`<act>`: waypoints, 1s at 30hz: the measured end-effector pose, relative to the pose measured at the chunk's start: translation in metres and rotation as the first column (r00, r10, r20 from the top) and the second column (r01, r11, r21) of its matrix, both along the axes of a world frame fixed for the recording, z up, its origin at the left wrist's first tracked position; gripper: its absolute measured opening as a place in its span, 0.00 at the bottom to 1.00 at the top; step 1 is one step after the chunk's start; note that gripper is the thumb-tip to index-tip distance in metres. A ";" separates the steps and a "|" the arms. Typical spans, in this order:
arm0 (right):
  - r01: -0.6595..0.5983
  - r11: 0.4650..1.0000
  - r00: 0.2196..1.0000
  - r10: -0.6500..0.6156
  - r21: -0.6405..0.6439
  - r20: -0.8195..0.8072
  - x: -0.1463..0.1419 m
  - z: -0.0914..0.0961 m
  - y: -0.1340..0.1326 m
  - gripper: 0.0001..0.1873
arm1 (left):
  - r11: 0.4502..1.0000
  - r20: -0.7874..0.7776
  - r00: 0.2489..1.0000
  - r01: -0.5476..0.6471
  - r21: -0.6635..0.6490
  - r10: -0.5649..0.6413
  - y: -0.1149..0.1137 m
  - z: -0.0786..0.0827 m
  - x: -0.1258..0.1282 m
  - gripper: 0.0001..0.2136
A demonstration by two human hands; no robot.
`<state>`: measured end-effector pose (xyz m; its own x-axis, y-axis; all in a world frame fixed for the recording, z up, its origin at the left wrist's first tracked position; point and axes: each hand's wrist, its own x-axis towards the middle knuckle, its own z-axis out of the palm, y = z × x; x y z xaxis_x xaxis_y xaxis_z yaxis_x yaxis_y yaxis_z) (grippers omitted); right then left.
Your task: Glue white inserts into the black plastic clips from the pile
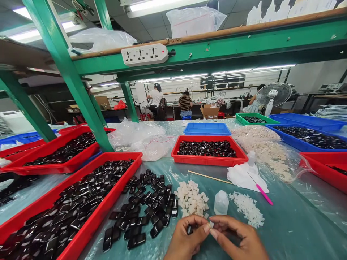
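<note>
My left hand (189,234) is closed, with the end of a glossy black plastic piece (189,229) showing between its fingers. Facing it, my right hand (234,234) pinches a small whitish piece (211,224) where the fingertips of both hands meet. Just beyond the hands lie a pile of cream-coloured small blocks (191,198), a translucent squat bottle (221,202) and a heap of tiny white bits (247,208). Loose black plastic casings (151,202) are spread to the left. Most of the held black piece is hidden by the fingers.
Red trays (137,159) of black casings stand left, another red tray (210,161) behind. A wooden stick (210,177), white cloth (241,175) and pink-handled tool (264,194) lie beyond the hands. A green shelf frame (81,90) rises above. Several people (185,103) sit far back.
</note>
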<state>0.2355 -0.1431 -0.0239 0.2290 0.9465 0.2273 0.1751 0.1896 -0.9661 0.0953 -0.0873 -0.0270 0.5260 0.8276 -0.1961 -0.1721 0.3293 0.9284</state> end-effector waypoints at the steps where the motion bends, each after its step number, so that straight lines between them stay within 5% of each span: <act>1: -0.008 1.000 0.998 0.007 -0.010 -0.064 -0.002 -0.003 0.001 0.10 | 1.000 -0.003 1.000 0.000 0.009 0.000 0.000 -0.001 0.000 0.19; 4: 0.014 0.999 0.975 -0.022 -0.036 -0.219 -0.006 -0.007 0.002 0.13 | 1.000 -0.003 1.000 -0.007 0.030 0.007 -0.001 -0.002 0.001 0.19; 10: 0.107 0.991 0.959 -0.123 -0.077 -0.257 -0.002 0.000 0.001 0.18 | 0.987 0.026 0.996 -0.089 0.133 0.087 -0.004 -0.001 0.000 0.12; 14: 0.126 0.991 0.973 -0.130 -0.035 -0.190 -0.001 0.001 0.001 0.18 | 0.999 0.027 0.999 -0.031 0.033 0.030 -0.001 -0.004 -0.001 0.21; 18: 0.111 0.993 0.982 -0.104 0.034 -0.159 -0.008 -0.002 0.001 0.17 | 0.998 0.086 0.996 0.040 -0.042 -0.036 0.000 -0.011 0.001 0.17; 24: 0.157 0.986 0.983 -0.151 0.054 -0.108 -0.007 -0.001 0.000 0.17 | 0.987 0.121 0.985 0.104 0.126 -0.119 -0.007 -0.005 0.002 0.14; 30: 0.126 0.989 0.992 -0.127 0.079 0.002 0.001 0.001 0.000 0.18 | 0.993 0.033 0.999 -0.034 0.113 0.031 -0.008 -0.007 -0.002 0.19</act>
